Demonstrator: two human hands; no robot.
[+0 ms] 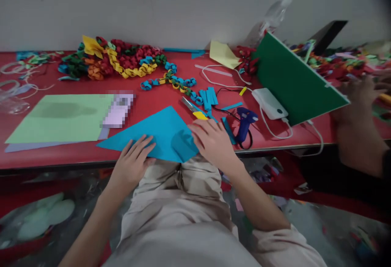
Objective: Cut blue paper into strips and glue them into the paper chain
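Observation:
A sheet of blue paper, folded to a roughly triangular shape, lies at the table's front edge and overhangs it slightly. My left hand rests on its lower left side with the fingers stretched out. On the paper's right corner lies my right hand, fingers bent and close together; whether they pinch the paper is hidden. Just beyond my right hand is a cutter with a yellow part and a metal end. Blue paper strips lie behind it, and a dark blue glue gun is to the right.
Light green paper and a blurred-out phone lie left. Paper chains are heaped behind. A white power bank with cables sits beside a leaning green board. Another person's hand is at far right.

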